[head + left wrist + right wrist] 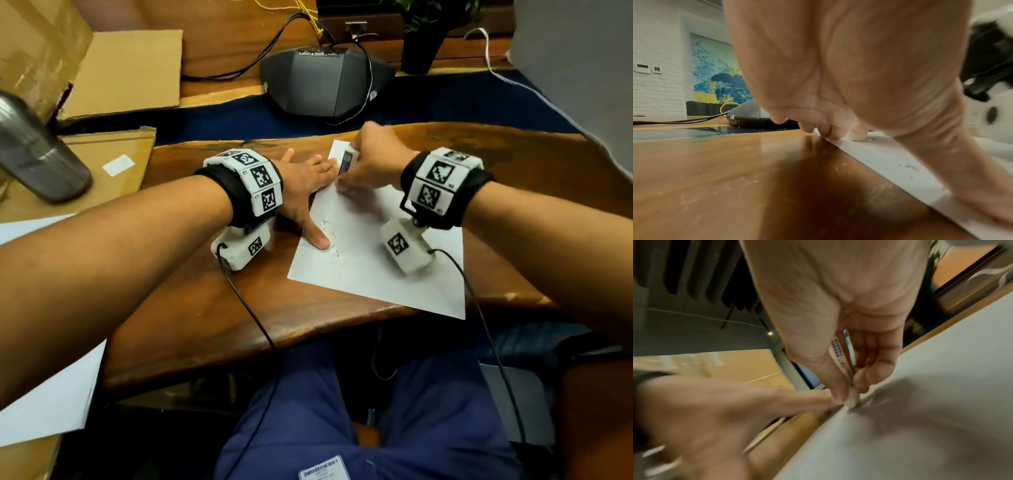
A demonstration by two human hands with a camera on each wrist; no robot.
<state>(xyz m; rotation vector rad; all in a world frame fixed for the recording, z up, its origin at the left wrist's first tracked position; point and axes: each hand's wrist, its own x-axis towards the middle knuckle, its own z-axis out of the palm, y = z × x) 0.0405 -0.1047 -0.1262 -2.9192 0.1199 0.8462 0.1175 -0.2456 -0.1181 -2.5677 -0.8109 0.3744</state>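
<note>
You sit at a wooden table [212,315] with a white sheet of paper [370,270] lying flat on it in front of you, turned at a slight angle.

Your left hand [301,192] lies palm down with its fingers straight and spread wide. It presses on the left edge of the sheet. The thumb rests on the paper beside a scatter of small pencil marks [329,233], and the fingertips reach to the far left corner.

Your right hand [373,161] pinches a small eraser [346,161] between its thumb and curled fingers. The eraser is white with a printed sleeve and stands nearly upright. Its lower end touches the paper near the far left corner, just beside your left fingertips. This hand is blurred in the head view and the right wrist view.

Each wrist wears a black band with white marker blocks and a small cabled camera box.

Beyond the paper, a dark grey conference speakerphone [322,82] sits on a blue strip of the table, with cables leading away from it. A metal bottle [34,150] stands at the far left beside flattened cardboard [133,72]. A potted plant [428,37] stands at the back right.
</note>
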